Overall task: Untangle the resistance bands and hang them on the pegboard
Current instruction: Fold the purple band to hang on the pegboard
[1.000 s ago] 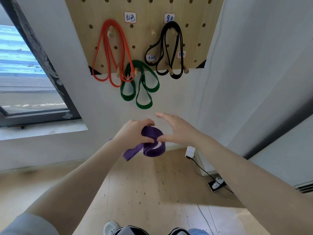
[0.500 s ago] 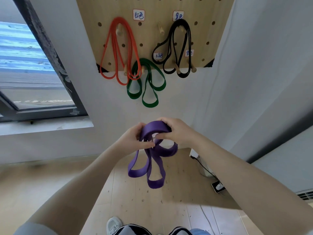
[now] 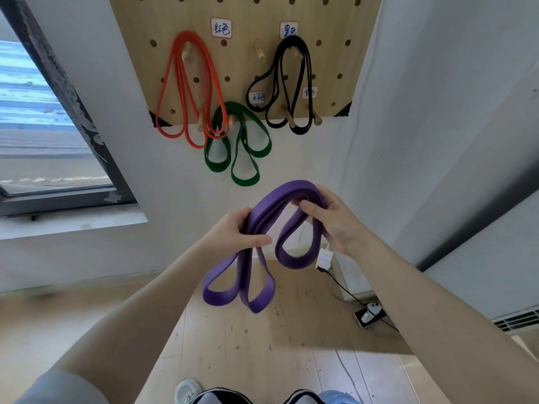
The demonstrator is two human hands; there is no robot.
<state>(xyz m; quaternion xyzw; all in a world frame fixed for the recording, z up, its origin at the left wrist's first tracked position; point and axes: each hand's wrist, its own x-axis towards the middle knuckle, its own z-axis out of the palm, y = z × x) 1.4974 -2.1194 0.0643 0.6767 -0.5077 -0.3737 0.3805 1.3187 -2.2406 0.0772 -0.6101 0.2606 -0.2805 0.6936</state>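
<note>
A wide purple resistance band [image 3: 264, 208] arches between my hands below the wooden pegboard [image 3: 239, 62]. My left hand [image 3: 233, 233] pinches its left side, from which two loops hang down. Its right side is gripped by my right hand [image 3: 332, 220], with one loop dangling beside it. On the pegboard, an orange band [image 3: 191, 83] hangs from an upper left peg, a green band [image 3: 239, 141] from a lower middle peg, and a black band [image 3: 291, 83] from an upper right peg. A bare peg [image 3: 259, 52] sticks out between the orange and black bands.
A dark-framed window [image 3: 58, 112] and its sill fill the left. A white plug [image 3: 324, 258] with a black cable runs to a power strip [image 3: 369, 314] on the wooden floor at the right. My shoes show at the bottom edge.
The purple band went from a bunched wad to an open arch held higher, with loops hanging free. My hands moved apart and up toward the pegboard.
</note>
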